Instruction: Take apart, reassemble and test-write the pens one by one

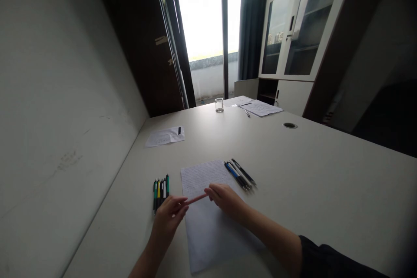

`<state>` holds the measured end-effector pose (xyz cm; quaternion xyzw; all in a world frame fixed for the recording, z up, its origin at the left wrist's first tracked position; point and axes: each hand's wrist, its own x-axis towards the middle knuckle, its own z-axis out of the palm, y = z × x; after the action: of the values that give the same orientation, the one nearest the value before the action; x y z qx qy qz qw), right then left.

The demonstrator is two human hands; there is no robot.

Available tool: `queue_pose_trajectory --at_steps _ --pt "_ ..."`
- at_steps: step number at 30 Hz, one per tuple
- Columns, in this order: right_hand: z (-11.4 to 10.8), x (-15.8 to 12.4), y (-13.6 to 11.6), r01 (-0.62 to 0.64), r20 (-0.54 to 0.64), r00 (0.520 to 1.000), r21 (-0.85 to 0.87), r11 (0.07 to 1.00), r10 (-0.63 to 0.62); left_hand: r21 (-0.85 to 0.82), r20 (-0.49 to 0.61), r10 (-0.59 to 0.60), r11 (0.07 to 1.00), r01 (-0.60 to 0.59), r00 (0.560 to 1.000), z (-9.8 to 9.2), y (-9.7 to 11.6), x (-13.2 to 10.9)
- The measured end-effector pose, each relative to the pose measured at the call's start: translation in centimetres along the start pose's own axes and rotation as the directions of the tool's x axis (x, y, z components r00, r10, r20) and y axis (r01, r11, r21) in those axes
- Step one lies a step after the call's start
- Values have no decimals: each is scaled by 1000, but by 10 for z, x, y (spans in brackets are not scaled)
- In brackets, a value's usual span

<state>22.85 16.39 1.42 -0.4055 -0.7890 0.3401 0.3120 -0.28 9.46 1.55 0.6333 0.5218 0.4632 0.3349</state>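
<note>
A slim pink pen (197, 198) is held level between both hands above a sheet of handwritten paper (208, 234). My left hand (170, 213) pinches its left end between thumb and fingers. Its other end is in the closed fingers of my right hand (224, 200). The fingers cover both tips, so I cannot see them. Beside my left hand lies a row of several pens (159, 191) with green, yellow, white and black barrels. Past my right hand, several blue, white and black pens (239, 174) lie at the paper's upper right edge.
A glass cup (219, 105) stands at the table's far edge. Right of it are papers (260, 107) and a single pen (246, 113). Another paper (165, 136) lies near the wall (65, 117) on the left. A round cable hole (289, 125) is set into the white table (312, 191).
</note>
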Motion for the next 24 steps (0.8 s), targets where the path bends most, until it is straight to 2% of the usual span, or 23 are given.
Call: queue_pose_trajectory --at_steps 2,5,11,24 --pt "1 -1 0 32 3 999 -29 999 -32 124 43 98 987 -102 994 2 -1 -1" --pt "3 -2 0 65 14 998 -66 996 -64 221 61 146 963 -156 987 5 -2 -3" --pt "9 -3 4 97 13 995 -182 978 -97 254 77 129 956 -145 989 3 -5 -4" --pt "7 -4 6 153 7 988 -190 970 -154 264 112 119 954 -145 987 7 2 -6"
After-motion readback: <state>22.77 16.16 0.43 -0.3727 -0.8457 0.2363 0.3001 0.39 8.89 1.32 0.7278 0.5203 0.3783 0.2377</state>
